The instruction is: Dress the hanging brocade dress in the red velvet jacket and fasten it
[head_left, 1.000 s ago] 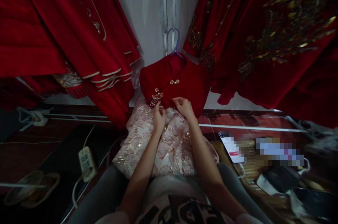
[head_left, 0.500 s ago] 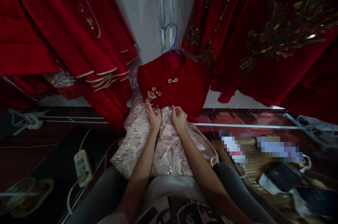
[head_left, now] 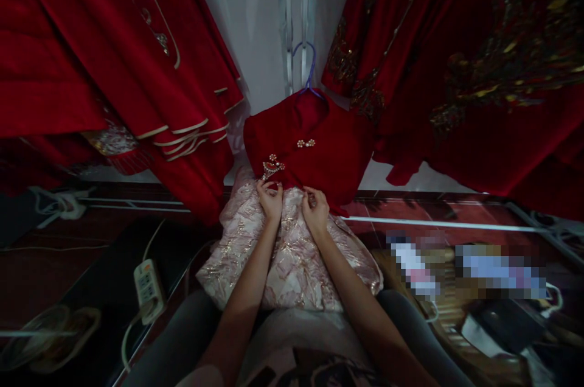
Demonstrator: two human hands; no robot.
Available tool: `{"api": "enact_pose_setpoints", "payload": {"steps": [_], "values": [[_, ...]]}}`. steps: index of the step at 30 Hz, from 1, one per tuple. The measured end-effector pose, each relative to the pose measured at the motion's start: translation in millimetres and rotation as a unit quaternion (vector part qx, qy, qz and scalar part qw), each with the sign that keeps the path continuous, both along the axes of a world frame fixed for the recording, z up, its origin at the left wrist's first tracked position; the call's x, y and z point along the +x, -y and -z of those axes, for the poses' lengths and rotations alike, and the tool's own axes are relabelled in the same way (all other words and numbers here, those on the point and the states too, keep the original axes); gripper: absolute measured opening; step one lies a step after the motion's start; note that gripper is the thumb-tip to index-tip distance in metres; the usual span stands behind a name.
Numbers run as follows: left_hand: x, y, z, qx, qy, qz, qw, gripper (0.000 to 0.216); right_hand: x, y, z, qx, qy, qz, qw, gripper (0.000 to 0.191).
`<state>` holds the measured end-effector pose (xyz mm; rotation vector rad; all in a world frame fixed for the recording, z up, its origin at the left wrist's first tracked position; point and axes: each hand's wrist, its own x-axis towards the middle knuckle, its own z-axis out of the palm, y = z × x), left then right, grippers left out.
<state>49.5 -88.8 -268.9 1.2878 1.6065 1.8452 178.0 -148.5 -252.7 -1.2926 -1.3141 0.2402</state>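
Note:
In front of me a red short-sleeved top (head_left: 340,159) hangs from a purple hanger (head_left: 311,67). A flower-shaped fastening (head_left: 306,143) sits on its chest, and a fan-shaped beaded brooch (head_left: 272,168) is lower on its left side. Below the top spreads a pale pink and gold brocade skirt (head_left: 292,253), lying over my lap. Just under the brooch, my left hand (head_left: 272,199) pinches the top's lower edge. My right hand (head_left: 315,207) has its fingers curled together at the same edge, a little to the right. Exactly what lies between the fingertips is hard to see.
Red garments (head_left: 182,89) hang at left, and others with gold sequins (head_left: 515,52) at right. A power strip (head_left: 148,291) lies on a black surface at left. A wooden slatted stool (head_left: 442,326) with a black box (head_left: 506,323) stands at right. A white rack bar (head_left: 447,224) runs low behind.
The whole view has shifted slightly, so things appear further right. My left fingers have curled in more beneath the brooch. My right hand stays at the top's lower edge.

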Motion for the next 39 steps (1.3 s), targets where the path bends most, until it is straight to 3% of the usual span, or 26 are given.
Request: {"api": "enact_pose_setpoints", "payload": {"steps": [5,9,15,19,25,31,35,39], "values": [[1.5,-0.2,3.3,0.022,0.040,0.014,0.999,0.047,1.6,-7.1,9.7,0.004,0.026,0.047,0.999,0.037],[4.2,3.0,2.8,0.036,0.030,-0.004,0.999,0.050,3.2,-12.0,14.3,-0.013,0.083,0.018,0.996,0.040],[8.0,14.4,4.2,0.123,0.015,-0.013,0.992,0.042,2.4,-11.1,15.1,-0.075,0.094,0.011,0.993,0.042],[10.9,19.9,4.6,0.102,-0.064,0.044,0.992,0.033,3.7,-15.1,15.5,-0.099,0.064,0.007,0.993,0.040],[11.0,16.9,2.3,0.066,-0.076,-0.065,0.993,0.034,9.7,-29.9,13.2,-0.105,0.005,-0.022,0.994,0.032],[11.6,15.5,0.0,0.030,-0.073,-0.087,0.993,0.024,9.1,-47.1,15.8,-0.111,-0.132,-0.094,0.981,0.034],[12.7,16.5,-2.1,0.035,-0.046,-0.065,0.996,0.025,11.6,-36.8,4.5,-0.098,-0.099,-0.148,0.979,0.034],[11.0,17.0,1.5,0.057,0.005,-0.040,0.998,0.029,6.2,-17.0,-25.5,-0.093,-0.120,-0.232,0.961,0.031]]}}
